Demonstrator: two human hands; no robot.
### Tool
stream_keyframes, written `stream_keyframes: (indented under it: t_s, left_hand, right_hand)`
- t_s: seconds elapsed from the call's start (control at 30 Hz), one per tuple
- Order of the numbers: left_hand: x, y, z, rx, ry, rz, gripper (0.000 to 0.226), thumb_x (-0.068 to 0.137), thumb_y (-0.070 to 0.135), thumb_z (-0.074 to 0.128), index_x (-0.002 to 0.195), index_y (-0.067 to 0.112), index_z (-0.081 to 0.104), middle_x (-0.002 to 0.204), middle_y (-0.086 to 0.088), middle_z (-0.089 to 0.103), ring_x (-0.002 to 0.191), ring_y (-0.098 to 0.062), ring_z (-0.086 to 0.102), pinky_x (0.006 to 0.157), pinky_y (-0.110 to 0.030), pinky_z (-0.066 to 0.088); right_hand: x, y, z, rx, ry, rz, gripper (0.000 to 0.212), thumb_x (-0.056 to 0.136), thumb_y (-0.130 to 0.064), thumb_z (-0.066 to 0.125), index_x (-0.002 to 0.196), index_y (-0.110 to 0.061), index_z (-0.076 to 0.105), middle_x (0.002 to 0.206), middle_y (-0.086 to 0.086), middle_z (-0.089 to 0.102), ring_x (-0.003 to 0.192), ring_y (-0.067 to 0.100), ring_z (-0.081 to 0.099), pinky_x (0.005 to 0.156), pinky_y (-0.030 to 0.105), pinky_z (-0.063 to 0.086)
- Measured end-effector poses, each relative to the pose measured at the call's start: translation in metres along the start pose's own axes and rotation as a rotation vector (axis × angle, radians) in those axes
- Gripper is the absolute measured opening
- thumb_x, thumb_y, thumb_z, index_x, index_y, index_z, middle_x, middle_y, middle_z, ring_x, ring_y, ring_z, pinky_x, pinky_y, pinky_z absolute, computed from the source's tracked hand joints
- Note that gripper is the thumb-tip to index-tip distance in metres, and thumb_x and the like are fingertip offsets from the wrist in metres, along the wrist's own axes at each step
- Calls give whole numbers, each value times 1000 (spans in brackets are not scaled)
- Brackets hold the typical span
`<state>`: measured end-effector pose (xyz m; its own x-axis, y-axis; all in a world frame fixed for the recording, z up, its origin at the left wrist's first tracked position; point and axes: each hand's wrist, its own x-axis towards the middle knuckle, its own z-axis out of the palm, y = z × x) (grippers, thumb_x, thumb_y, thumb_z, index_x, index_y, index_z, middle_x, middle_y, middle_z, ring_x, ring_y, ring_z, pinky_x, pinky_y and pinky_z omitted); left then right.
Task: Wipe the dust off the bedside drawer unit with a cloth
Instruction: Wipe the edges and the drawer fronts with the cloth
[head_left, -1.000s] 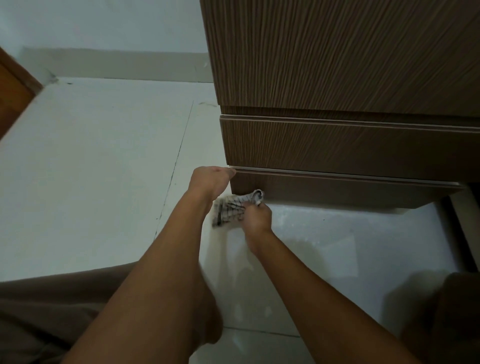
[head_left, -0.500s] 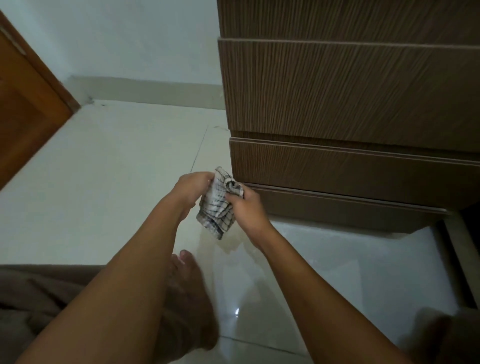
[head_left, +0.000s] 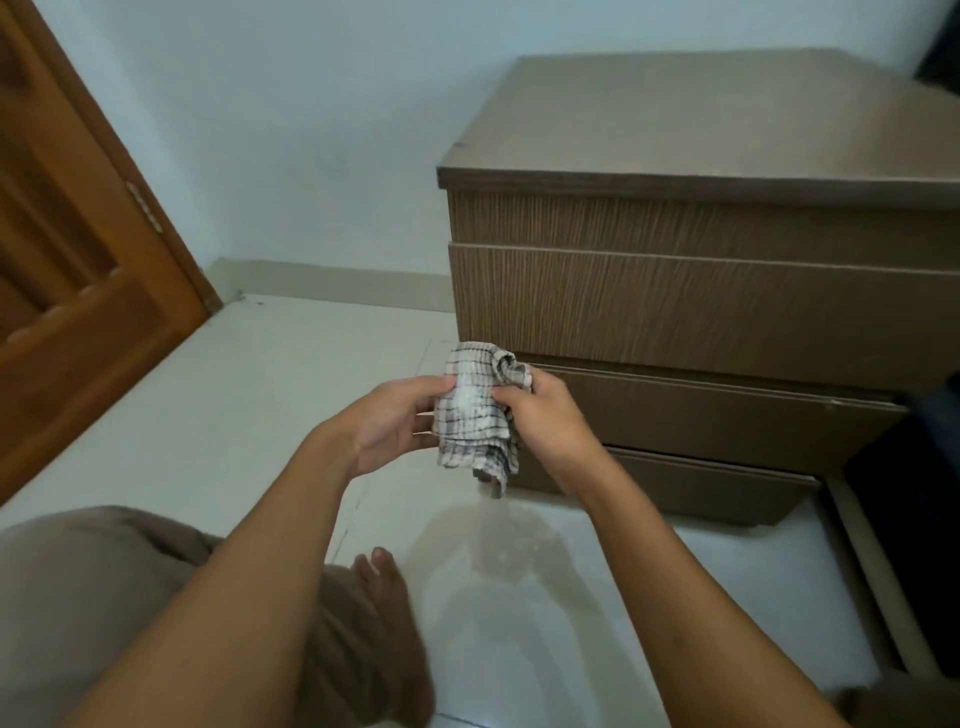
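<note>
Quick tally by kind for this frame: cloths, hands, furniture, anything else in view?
Checked cloth: 1
Hands: 2, left hand and right hand, both gripping it
Bedside drawer unit: 1
Wooden door: 1
Bare foot: 1
Total: 6

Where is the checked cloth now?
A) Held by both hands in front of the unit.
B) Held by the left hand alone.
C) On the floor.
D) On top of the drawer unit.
A: the left hand and the right hand both grip the checked cloth, held up in front of the drawer unit.
</note>
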<state>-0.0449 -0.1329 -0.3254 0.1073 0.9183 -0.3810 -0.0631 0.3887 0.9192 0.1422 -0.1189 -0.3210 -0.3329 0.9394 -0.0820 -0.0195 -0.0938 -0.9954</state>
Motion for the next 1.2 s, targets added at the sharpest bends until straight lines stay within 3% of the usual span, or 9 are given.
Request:
stream_keyframes:
  t_s: [0.23,0.33,0.47,0.63,0.7,0.87,1.0,1.1,1.2]
  left_hand:
    - [-34,74,32,50,0,240,36,88,29,65,114,5,67,112,-17,70,98,-28,67,86,-39,55]
    - [-46,108,44,82,1,290,34,87,31,66,112,9,68,109,-15,71,97,-26,68,74,-32,55]
    - [-55,152,53,115,14,354,31,86,32,68,111,13,69,107,-13,72,96,-27,69,74,-32,54]
    - [-50,198,52,255,49,413,43,85,31,70,123,15,60,103,-7,74,94,-25,70,78,-35,57]
    - [-43,212,50,307,111,449,47,85,30,71,127,14,58,101,-5,74,88,-19,72,70,-28,56]
    - [-12,230,44,603,341,510,41,86,31,68,125,23,59,85,7,73,68,0,68,58,-14,43]
    - [10,236,36,720,436,497,41,85,27,67,125,21,62,86,3,70,78,-8,66,64,-20,44]
    - [16,239,32,793,506,520,40,83,28,67,123,21,63,87,4,66,76,-7,61,65,-23,44]
    - [13,240,31,785,526,614,34,86,38,63,118,26,65,93,11,63,79,-4,59,63,-19,42]
  right_hand:
    - [-23,-84,-21,-34,-19,-147,20,92,-12,58,108,-21,68,103,-3,75,97,13,70,88,36,56]
    - [-32,-118,-30,-56,-44,-234,31,88,-7,64,114,-23,62,103,-4,74,95,11,71,81,31,58]
    - [-29,-159,-37,-66,27,-317,37,86,-1,66,114,-24,59,100,-3,74,91,10,71,76,27,59]
    - [-3,-195,-41,-97,101,-336,33,85,-10,67,110,-31,59,100,-5,73,90,11,71,79,36,59]
    - [13,-207,-41,-143,152,-327,30,84,-11,67,106,-31,59,98,-4,73,88,11,71,78,38,60]
    - [54,-226,-35,-382,263,-337,29,82,-15,67,107,-28,58,91,-12,68,79,2,66,65,24,55]
    - [75,-230,-30,-551,235,-283,42,83,-15,66,122,-23,53,113,-2,66,96,14,64,86,38,55]
    - [81,-228,-33,-797,287,-267,64,84,-29,65,142,-28,38,139,-1,49,117,20,54,96,46,48]
    - [74,-225,-44,-817,360,-359,56,85,-44,64,137,-34,44,138,-6,48,125,14,48,98,41,45]
